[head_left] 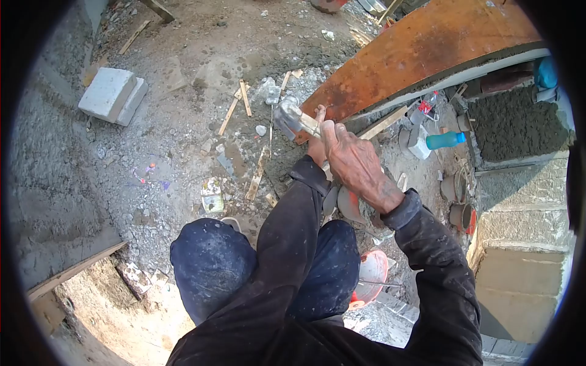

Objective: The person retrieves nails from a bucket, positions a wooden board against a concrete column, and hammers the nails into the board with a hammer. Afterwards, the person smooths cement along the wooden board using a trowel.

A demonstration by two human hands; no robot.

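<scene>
My right hand (360,161) is closed around the handle of a hammer (292,114). Its metal head, slightly blurred, points left, just off the lower corner of a large rust-brown board (421,58) with a curved edge. Behind the hammer handle, my left hand (316,149) is at that same corner. One or two of its fingertips rise in front of the board and look bent in. The right hand covers much of the left, so what the left fingers grip is hidden.
Wood strips (257,175) and rubble litter the ground. White blocks (107,94) lie at left. Near my right side are a blue-green bottle (445,140), an orange-red bucket (372,277) and a trough of wet mortar (519,125). A strip of wood (383,122) runs under the board.
</scene>
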